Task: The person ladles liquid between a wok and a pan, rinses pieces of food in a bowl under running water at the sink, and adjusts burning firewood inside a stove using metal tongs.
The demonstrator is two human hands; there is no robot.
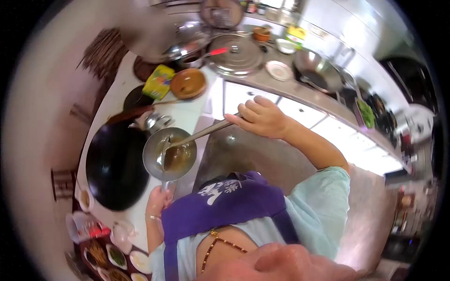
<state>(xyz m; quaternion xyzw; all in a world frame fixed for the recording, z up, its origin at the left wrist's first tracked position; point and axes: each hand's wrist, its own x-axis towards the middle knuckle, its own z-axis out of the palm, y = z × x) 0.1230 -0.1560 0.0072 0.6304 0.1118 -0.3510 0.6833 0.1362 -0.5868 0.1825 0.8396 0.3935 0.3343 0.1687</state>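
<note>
My left hand [159,200] is closed round the short handle of a metal saucepan [149,161], held level beside the white counter. Brown liquid [176,159] lies in the bottom of the pan. In my right hand [260,117] is the far end of a long-handled metal spatula [206,133], raised out over the floor. The spatula slants down to the left, its head inside the pan and partly in the liquid; the exact shape of the head is hard to make out. Just left of the saucepan sits a large black wok [117,164].
On the white counter [197,110] are a brown bowl [188,84], a yellow packet [159,81] and shiny metalware [157,122]. The back counter holds a large lid [235,54], a white plate [278,70] and a metal wok [318,70]. Dishes of food [116,255] stand lower left.
</note>
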